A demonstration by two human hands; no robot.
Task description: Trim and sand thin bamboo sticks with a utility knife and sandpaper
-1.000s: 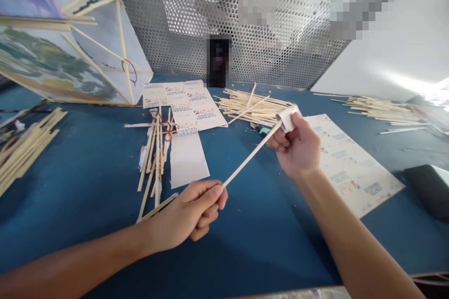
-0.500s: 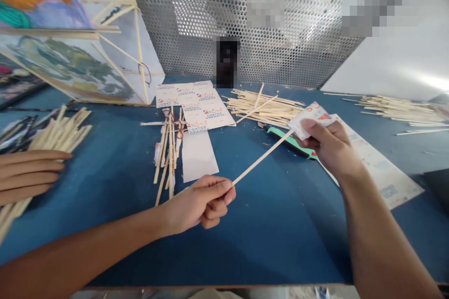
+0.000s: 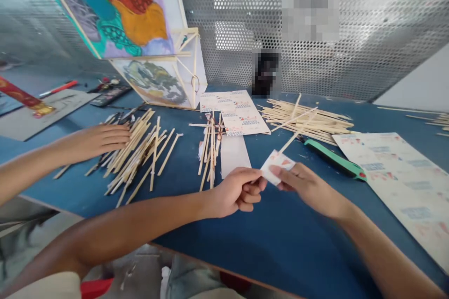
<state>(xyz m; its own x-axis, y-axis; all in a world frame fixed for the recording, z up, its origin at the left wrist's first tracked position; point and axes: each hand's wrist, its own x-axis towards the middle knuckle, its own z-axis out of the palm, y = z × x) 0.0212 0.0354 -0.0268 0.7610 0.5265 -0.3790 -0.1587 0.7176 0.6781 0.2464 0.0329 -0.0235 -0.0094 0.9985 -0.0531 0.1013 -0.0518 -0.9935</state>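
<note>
My left hand (image 3: 237,191) is closed in a pinch on the near end of a thin wooden stick (image 3: 293,138) that slants up and away to the right. Right beside it, my right hand (image 3: 306,184) pinches a small folded piece of sandpaper (image 3: 277,171) wrapped around the stick close to my left fingers. Both hands hover low over the blue table (image 3: 280,233). Another person's hand (image 3: 96,140) rests flat on a spread of sticks (image 3: 138,152) at the left.
A green-handled knife (image 3: 333,160) lies just beyond my right hand. Behind it is a stick pile (image 3: 308,117), and printed sandpaper sheets (image 3: 238,112) lie mid-table, with a larger printed sheet (image 3: 403,182) at right. A tied stick bundle (image 3: 210,147) and painted kite frames (image 3: 154,56) stand left.
My right hand has slid the sandpaper down the stick from its far end to just beside my left hand. The view swung left, showing more of the other person's hand and sticks.
</note>
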